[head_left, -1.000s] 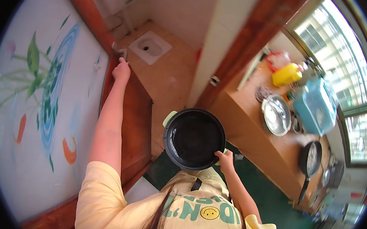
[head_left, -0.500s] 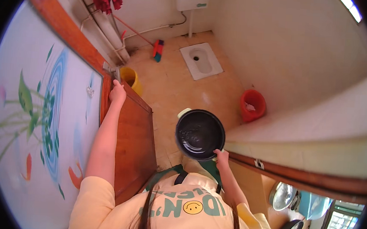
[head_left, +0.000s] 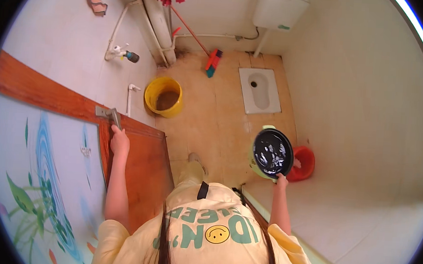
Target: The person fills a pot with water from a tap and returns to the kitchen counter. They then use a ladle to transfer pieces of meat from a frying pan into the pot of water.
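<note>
Clock: 12 is straight ahead of the person as I see it.
Pot (head_left: 273,151): abt 1:30, off the floor, black inside w/ bright ripply glints, pale green outside; level or tipped, can't tell from here.
R hand (head_left: 281,181): abt 2, gripping the pot at its near end, thumb by the rim.
L hand (head_left: 120,144): abt 10, fingertips at the metal door handle (head_left: 116,119); wrapped round it or just touching, can't tell.
Door (head_left: 143,164): 9 to 10, reddish-brown wood w/ a painted white panel (head_left: 9,142).
Red bin (head_left: 303,172): abt 2, just beyond the pot & partly hidden by it.
Squat toilet (head_left: 267,104): abt 1, white, set in the tan floor (head_left: 197,126).
Yellow bucket (head_left: 173,110): abt 11, upright, nr the wall.
Broom (head_left: 214,63): 12, bristles on the floor.
</note>
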A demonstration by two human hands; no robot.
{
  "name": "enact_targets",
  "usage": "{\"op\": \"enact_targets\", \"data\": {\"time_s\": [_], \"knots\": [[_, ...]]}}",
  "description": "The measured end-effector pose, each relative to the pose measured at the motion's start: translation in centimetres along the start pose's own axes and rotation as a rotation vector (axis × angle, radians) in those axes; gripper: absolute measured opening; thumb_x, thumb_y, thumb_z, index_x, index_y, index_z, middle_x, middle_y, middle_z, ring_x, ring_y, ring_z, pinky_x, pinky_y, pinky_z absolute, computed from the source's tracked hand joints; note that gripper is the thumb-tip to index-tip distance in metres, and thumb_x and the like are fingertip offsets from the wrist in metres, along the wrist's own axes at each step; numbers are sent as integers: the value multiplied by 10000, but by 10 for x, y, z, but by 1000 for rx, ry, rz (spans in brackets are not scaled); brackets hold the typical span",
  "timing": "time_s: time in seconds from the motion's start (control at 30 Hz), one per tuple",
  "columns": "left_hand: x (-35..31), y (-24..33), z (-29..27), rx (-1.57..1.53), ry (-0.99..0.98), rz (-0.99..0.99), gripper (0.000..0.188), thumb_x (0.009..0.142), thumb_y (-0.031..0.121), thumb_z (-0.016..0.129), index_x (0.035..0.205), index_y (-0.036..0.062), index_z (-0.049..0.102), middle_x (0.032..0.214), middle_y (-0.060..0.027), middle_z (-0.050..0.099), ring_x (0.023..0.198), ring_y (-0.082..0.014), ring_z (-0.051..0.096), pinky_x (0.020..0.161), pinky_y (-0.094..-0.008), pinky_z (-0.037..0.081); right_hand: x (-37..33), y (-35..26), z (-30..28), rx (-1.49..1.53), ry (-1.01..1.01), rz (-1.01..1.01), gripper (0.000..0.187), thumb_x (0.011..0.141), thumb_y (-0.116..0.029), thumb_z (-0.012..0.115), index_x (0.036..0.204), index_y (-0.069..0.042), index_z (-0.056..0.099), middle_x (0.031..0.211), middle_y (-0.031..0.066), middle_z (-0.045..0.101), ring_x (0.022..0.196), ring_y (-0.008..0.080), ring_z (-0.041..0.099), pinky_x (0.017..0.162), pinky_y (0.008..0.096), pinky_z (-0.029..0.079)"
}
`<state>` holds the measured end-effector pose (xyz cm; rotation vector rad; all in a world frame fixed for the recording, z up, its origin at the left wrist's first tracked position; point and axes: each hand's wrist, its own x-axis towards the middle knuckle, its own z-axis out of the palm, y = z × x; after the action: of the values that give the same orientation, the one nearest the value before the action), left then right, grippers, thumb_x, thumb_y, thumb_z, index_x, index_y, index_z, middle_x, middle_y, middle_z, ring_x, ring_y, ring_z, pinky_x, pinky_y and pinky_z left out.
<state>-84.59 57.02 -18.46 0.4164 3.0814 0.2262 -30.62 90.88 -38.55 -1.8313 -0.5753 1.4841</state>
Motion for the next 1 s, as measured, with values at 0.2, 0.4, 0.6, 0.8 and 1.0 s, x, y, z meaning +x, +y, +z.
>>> {"op": "enact_targets", "data": {"time_s": [0.2,0.4,0.6,0.8,1.0], "knots": [[9,5,-18,-42,-73,-63,371,885,215,428,1119,-24,269,760,-256,583,742,-430,559,628,-512,424,101,-100,49,-16,34,-50,425,567,18,497,987,87,494,977,163,545,806,325,580,624,446,524],[3,31,-48,78,-297,-211,498,885,212,437,1243,-70,236,819,-274,577,769,-418,560,662,-472,441,183,-247,172,-917,420,-289,297,633,-134,530,844,52,624,840,212,622,812,364,610,656,416,499],[25,49,-61,237,-392,-391,537,878,202,459,1287,-47,214,871,-221,602,789,-375,581,681,-440,466,162,-375,320,-1483,615,-783,149,752,-89,527,802,-12,645,855,179,633,776,306,631,663,395,519],[36,61,-70,392,-433,-567,514,871,199,477,1277,-27,255,931,-203,596,838,-345,579,720,-432,468,213,-463,412,-1948,1001,-1240,180,785,-77,499,873,51,588,886,233,611,755,234,641,500,249,527],[51,99,-97,371,-227,-439,312,825,225,543,1080,54,488,937,-146,592,873,-318,557,713,-410,451,243,-505,462,-1972,1026,-1524,188,800,-82,478,894,47,578,926,243,598,757,248,636,497,261,531]]}}
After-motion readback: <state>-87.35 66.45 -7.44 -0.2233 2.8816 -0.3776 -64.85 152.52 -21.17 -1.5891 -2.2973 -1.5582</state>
